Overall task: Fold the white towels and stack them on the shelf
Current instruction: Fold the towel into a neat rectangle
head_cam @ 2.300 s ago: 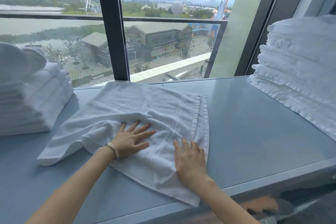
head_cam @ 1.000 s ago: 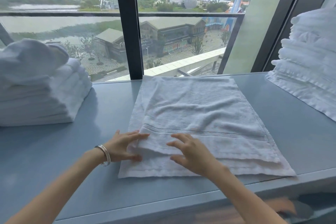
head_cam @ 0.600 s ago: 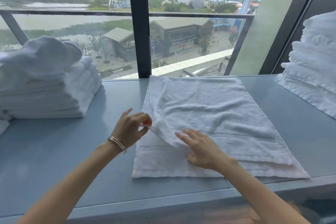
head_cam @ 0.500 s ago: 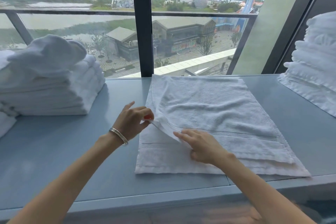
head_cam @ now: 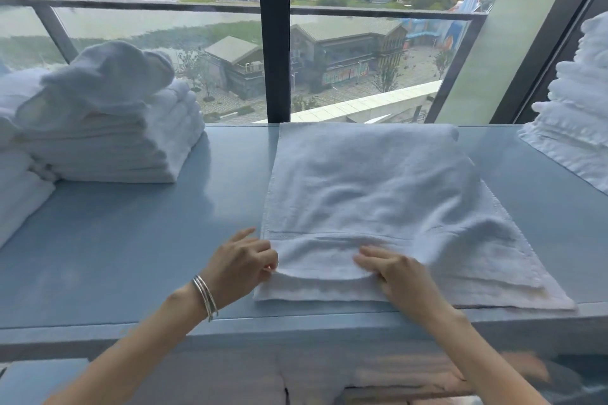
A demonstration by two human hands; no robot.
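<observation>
A white towel (head_cam: 371, 194) lies folded in half on the blue-grey shelf surface (head_cam: 131, 240), its near edges close to the front rim. My left hand (head_cam: 241, 265) pinches the near-left corner of the upper layer. Beside it, my right hand (head_cam: 393, 273) grips the near edge of that same layer, which bulges slightly between the hands. A stack of folded white towels (head_cam: 108, 138) stands at the left, topped by a loosely bunched one.
Another pile of white towels (head_cam: 579, 108) sits at the right edge. A large window with a dark vertical post (head_cam: 273, 36) closes the back of the shelf. The shelf's front rim (head_cam: 230, 335) runs just below my wrists.
The towel was flattened and folded in half. My left hand lifted the upper layer's left corner, then both hands drew that layer back down toward the near edge.
</observation>
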